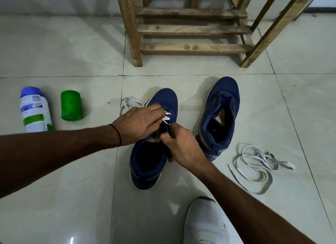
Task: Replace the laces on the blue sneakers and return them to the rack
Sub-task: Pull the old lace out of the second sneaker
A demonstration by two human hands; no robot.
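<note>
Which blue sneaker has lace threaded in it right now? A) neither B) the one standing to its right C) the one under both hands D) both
C: white lace crosses the eyelets of the held sneaker, under the left hand and right hand; the right sneaker has bare eyelets, a loose lace lying beside it.

Left hand point(140, 123): centre of frame, fingers curled over the white lace point(167, 117) at the front eyelets of the centre sneaker point(145, 163).
Right hand point(183, 145): just below, fingers curled round the centre sneaker's eyelet edge.
Centre sneaker: blue, toe pointing up the frame, only the front eyelets laced.
Second sneaker point(223, 107): blue, unlaced, right of centre.
Loose lace point(254, 163): pale, coiled on the tiles, lower right.
Wooden rack point(190, 29): slatted, top centre.
Spray bottle point(34, 111): lying at the left edge, green jar point(71, 105) near it.
</note>
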